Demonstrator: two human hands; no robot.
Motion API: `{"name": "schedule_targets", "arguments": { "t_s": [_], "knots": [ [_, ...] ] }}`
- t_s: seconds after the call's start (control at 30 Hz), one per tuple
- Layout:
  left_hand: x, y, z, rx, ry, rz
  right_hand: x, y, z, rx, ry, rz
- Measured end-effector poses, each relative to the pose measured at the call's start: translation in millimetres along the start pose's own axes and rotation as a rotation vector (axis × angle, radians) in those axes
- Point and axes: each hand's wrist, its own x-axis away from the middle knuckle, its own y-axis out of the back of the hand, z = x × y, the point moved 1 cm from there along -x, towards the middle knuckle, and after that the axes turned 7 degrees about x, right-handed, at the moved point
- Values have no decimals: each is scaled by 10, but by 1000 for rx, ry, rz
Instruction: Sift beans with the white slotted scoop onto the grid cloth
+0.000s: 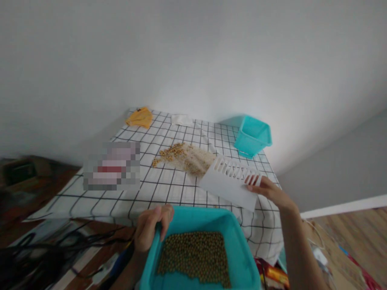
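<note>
My left hand (154,226) is closed around the left rim of a teal basin (242,245), just below the table's front edge. Inside the basin lies a layer of small round tan beans (196,255). My right hand (270,191) grips the right end of a flat white board (226,187) with a row of slots along its far side. The board rests low over the table, its left end beside a spread of fine brown debris (199,161). Loose beans (175,151) lie at the left of that debris.
A checked cloth (169,189) covers the table. A second teal basin (252,137) stands at the back right by the wall. A yellow cloth (140,117) and a white piece (181,120) lie at the back; a blurred-out item (111,167) is at left. Dark cables (69,241) hang lower left.
</note>
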Motion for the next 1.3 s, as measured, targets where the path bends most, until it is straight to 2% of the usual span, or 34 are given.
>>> {"name": "schedule_targets", "arguments": {
  "t_s": [0.07,0.2,0.37,0.47,0.53,0.67,0.77,0.93,1.07,1.3],
  "knots": [
    [-3,-41,16,25,-32,-13,145,59,-119,46,-25,84],
    [-12,-115,31,71,-103,-82,129,16,-253,75,-37,86],
    [-10,-61,31,43,-62,-26,-131,-173,-143,-1,61,71],
    [-4,-6,30,32,-27,-9,-161,-193,-39,-37,135,113],
    [0,4,28,47,-19,-22,-119,-133,-12,-45,154,54],
    [11,-34,30,65,5,-75,9,65,-115,-35,109,-286],
    [22,-61,43,75,-13,-124,108,158,-276,-13,80,-449],
    [20,-33,41,73,-30,-96,246,156,-445,114,32,-504],
    [-6,51,-29,50,-5,-37,259,87,-433,118,51,-483],
    [-11,204,-63,72,6,-84,201,-17,-373,116,51,-496]
  ]
}}
